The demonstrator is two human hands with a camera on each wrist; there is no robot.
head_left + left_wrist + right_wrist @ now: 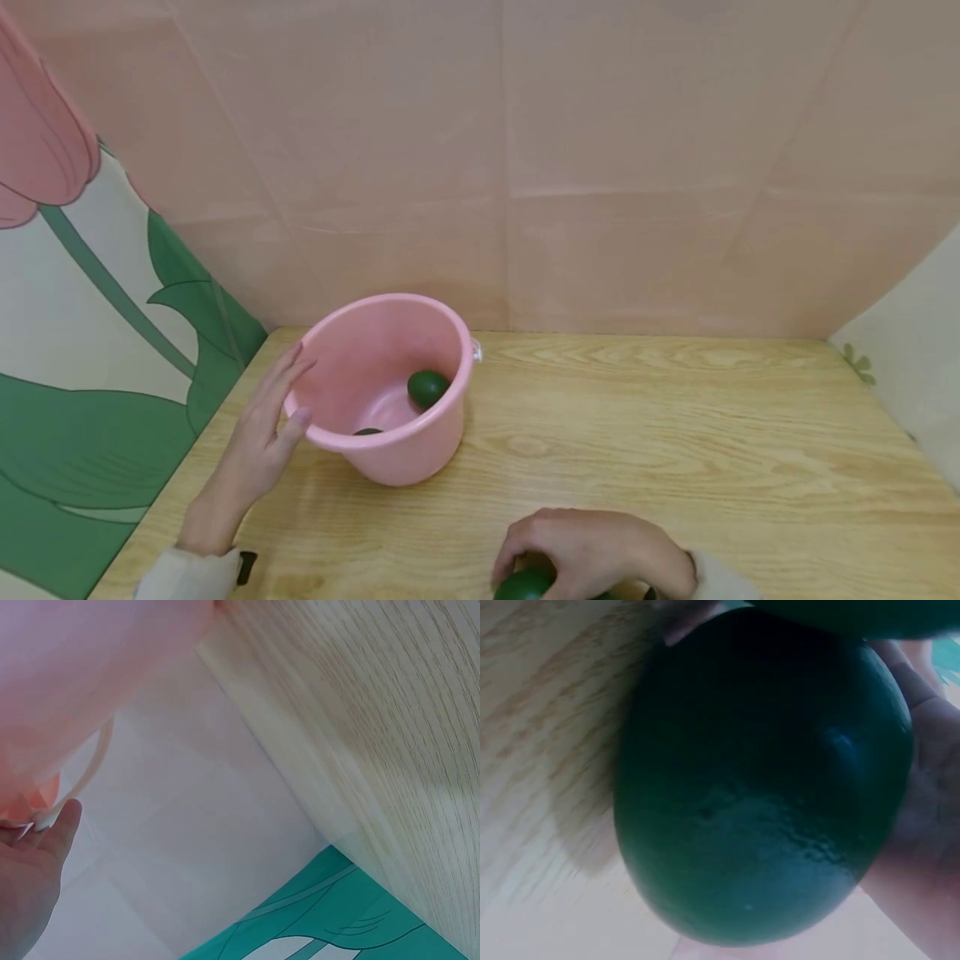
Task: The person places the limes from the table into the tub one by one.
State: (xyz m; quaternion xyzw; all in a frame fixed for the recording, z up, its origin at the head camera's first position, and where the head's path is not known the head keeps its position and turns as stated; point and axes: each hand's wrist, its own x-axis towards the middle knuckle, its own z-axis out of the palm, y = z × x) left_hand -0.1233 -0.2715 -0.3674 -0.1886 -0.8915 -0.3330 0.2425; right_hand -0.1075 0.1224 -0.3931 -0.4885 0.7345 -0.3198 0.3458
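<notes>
A pink bucket (420, 454) stands tilted-looking at the left of the table, with a dark green avocado (427, 388) inside and part of another dark item (368, 432) showing above its near rim. My left hand (258, 437) rests on the bucket's left rim, its fingers fairly straight. In the left wrist view, that hand is beside the bucket's pale handle (96, 761). At the near table edge, my right hand (592, 546) curls its fingers and thumb round an avocado (521, 586). The right wrist view has a large avocado (757, 795) close up, with a second green one (870, 616) above it.
The wood-grain table (675, 433) stretches to the right of the bucket. A pinkish sheet (600, 167) covers the back wall. A panel with a tulip pattern (82, 433) borders the left side, and a pale panel (911, 375) the right.
</notes>
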